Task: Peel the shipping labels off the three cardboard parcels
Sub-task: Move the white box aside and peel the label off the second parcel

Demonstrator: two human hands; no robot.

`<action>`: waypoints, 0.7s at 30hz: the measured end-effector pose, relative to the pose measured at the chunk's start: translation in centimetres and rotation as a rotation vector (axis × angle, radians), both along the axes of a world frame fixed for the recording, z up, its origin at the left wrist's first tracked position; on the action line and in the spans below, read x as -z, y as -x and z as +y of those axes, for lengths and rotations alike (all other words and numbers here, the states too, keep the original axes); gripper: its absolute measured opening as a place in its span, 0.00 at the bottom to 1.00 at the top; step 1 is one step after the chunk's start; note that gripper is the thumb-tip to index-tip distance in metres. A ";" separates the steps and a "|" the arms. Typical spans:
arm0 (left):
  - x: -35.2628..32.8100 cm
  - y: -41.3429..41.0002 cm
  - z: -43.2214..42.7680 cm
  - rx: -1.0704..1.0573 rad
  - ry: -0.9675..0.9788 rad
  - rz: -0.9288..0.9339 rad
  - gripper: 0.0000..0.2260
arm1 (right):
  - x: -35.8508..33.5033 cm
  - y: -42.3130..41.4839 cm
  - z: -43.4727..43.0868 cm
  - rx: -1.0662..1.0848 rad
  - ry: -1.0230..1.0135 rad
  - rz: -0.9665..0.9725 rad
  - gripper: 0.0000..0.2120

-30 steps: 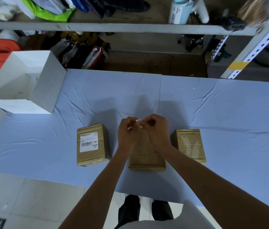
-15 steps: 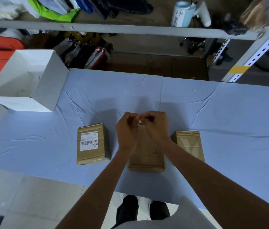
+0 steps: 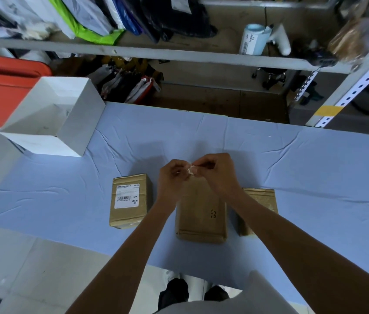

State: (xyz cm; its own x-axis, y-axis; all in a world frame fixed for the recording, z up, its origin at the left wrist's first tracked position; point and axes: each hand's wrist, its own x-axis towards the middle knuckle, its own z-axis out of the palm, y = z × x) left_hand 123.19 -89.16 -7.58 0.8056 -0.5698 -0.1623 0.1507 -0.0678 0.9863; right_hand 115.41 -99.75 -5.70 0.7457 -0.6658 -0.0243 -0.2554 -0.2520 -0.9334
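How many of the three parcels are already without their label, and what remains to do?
Done, it seems: the middle parcel and the right parcel show bare cardboard tops. In hand: the left hand and the right hand pinch a crumpled white scrap, probably a peeled label. Left: the left parcel still carries its white label.

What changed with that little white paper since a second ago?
The left grip and right grip have squeezed the white label scrap from a longer strip into a small wad, both pinching it above the middle parcel. The three parcels have not moved; the left parcel keeps its shipping label.
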 end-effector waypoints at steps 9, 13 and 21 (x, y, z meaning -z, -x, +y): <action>-1.1 0.5 0.8 0.015 0.087 0.014 0.07 | -1.2 0.1 -0.1 -0.016 0.084 -0.040 0.04; -1.4 0.9 0.8 -0.063 0.050 -0.057 0.08 | -1.6 -0.2 0.4 -0.006 0.033 -0.012 0.05; -2.5 1.0 1.0 -0.191 -0.029 -0.096 0.14 | -1.7 -0.7 1.6 -0.028 -0.009 -0.074 0.03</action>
